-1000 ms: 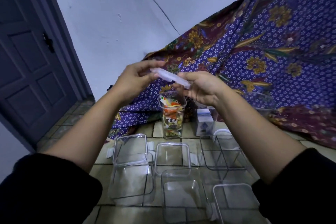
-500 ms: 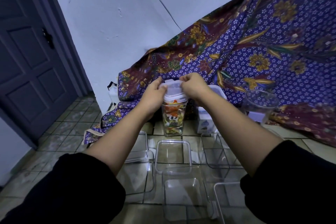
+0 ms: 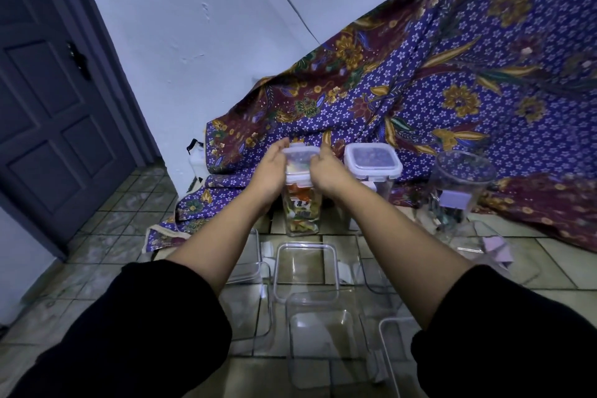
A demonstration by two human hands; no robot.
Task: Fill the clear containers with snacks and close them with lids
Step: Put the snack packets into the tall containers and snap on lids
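A tall clear container (image 3: 302,213) packed with colourful snack packets stands upright on the tiled floor. A clear lid (image 3: 298,160) with white clip flaps sits on its top. My left hand (image 3: 274,168) presses the lid's left side and my right hand (image 3: 323,168) presses its right side. Just to the right stands a second tall container (image 3: 373,161) with its lid on and dark snacks inside. Several empty clear containers (image 3: 305,268) and loose lids lie on the floor in front of me, between my forearms.
A purple and maroon batik cloth (image 3: 452,90) drapes over something behind the containers. A round clear jar (image 3: 458,191) with a lilac label stands at the right. A dark door (image 3: 48,90) is at the left beside a pale wall.
The lid was held in the air between both hands a second ago. It now rests on the snack container with both hands pressing its sides. The camera has tilted down and closer.
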